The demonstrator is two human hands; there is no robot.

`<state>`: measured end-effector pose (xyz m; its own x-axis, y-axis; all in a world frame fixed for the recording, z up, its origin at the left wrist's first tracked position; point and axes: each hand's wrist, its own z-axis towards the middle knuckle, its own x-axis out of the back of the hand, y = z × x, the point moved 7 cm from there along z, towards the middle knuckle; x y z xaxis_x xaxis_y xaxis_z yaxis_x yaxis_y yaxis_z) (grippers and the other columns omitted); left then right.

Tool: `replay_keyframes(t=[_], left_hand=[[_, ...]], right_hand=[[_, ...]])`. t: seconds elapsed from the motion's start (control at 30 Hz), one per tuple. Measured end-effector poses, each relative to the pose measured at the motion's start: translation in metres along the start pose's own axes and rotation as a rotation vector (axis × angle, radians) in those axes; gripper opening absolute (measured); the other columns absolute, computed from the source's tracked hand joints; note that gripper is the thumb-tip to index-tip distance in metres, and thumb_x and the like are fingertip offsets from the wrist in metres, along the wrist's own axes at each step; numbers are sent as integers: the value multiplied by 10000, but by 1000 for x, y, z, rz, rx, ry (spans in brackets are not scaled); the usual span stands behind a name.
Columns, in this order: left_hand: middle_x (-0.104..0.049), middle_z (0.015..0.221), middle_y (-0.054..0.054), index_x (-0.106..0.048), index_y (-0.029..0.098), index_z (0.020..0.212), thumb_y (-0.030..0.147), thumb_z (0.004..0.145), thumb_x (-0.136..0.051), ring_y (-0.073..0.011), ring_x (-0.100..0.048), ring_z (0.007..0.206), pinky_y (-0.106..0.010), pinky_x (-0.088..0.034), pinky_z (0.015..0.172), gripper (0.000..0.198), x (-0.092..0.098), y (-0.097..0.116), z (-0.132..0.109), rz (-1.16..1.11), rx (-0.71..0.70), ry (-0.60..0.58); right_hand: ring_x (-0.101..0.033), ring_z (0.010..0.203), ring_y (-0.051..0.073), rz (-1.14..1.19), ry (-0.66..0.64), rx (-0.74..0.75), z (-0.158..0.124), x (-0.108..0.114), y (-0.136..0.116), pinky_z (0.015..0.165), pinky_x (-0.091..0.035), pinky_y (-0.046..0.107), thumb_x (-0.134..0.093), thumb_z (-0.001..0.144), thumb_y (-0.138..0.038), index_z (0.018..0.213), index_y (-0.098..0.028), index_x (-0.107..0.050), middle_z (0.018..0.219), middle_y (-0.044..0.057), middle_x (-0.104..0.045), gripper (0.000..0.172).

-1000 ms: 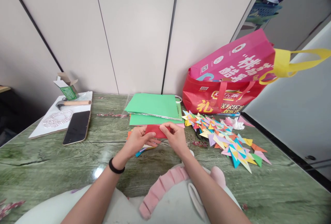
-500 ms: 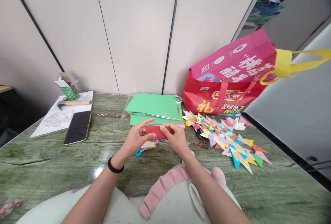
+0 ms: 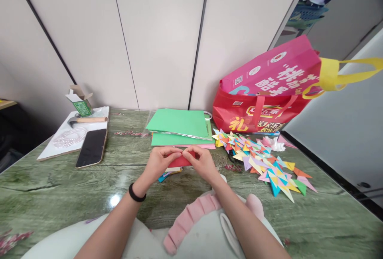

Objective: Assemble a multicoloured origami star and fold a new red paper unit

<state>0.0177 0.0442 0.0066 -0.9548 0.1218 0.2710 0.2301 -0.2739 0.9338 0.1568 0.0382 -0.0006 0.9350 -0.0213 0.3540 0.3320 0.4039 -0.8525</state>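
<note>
A small red paper (image 3: 181, 162) is held in the air between my two hands. My left hand (image 3: 160, 161) pinches its upper edge with thumb and fingers, a black band around the wrist. On the same edge, close beside the left thumb, my right hand (image 3: 202, 163) pinches too. The fingers cover both ends of the paper. Beneath it, partly hidden, lies a small stack of coloured paper slips (image 3: 171, 173). Behind my hands are green paper sheets (image 3: 179, 123) in a pile on the table.
Many folded paper pieces (image 3: 269, 167) spread at the right, before a red bag (image 3: 236, 109). At the left, a phone (image 3: 91, 148) overlaps a white board (image 3: 49, 151) bearing a hammer (image 3: 89, 119), a beaded strand (image 3: 69, 137) and a small box (image 3: 81, 105). A plush toy (image 3: 197, 235) lies in front.
My left hand has closed from spread fingers into a pinch on the red paper's upper edge. My right hand has come closer to it, and the paper now tilts and shows less of its face.
</note>
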Motion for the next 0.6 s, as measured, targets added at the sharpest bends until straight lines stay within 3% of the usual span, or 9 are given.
replay_keyframes(t=[0.1, 0.17, 0.23, 0.4, 0.6], left_hand=[[-733, 774, -39, -732, 185, 715, 288, 669, -660, -206, -655, 717, -266, -513, 648, 134, 3, 2, 0, -32, 8, 54], [-733, 773, -41, -734, 178, 731, 291, 659, -669, -205, -656, 699, -264, -515, 619, 150, 5, 3, -1, -67, 36, 81], [-733, 766, -41, -735, 171, 733, 286, 652, -677, -201, -656, 687, -260, -516, 607, 152, 7, 4, -2, -78, 54, 102], [-733, 744, -43, -737, 163, 735, 270, 656, -675, -196, -657, 675, -252, -515, 599, 147, 9, 8, -3, -60, 50, 124], [-733, 773, -51, -737, 160, 762, 266, 660, -672, -206, -665, 701, -266, -525, 624, 160, 7, 7, -4, -64, 54, 125]], right_hand=[[-551, 631, 145, 123, 6, -82, -1, -1, 5, 563, -423, 251, -588, 741, -328, 861, -190, -613, 743, 20, -647, 185], [-575, 644, 149, 272, -31, -148, -2, -5, 8, 558, -451, 249, -665, 667, -343, 994, -197, -550, 768, 12, -648, 376], [-582, 648, 148, 364, -78, -191, -3, -9, 9, 562, -466, 248, -725, 591, -334, 1001, -189, -524, 767, 4, -641, 479], [-526, 576, 120, 263, -100, -222, -4, -10, 10, 528, -437, 233, -734, 567, -308, 805, -137, -605, 686, -2, -610, 320], [-519, 545, 118, 311, -101, -254, -4, -11, 14, 511, -435, 238, -725, 577, -292, 812, -127, -621, 655, 0, -600, 305]])
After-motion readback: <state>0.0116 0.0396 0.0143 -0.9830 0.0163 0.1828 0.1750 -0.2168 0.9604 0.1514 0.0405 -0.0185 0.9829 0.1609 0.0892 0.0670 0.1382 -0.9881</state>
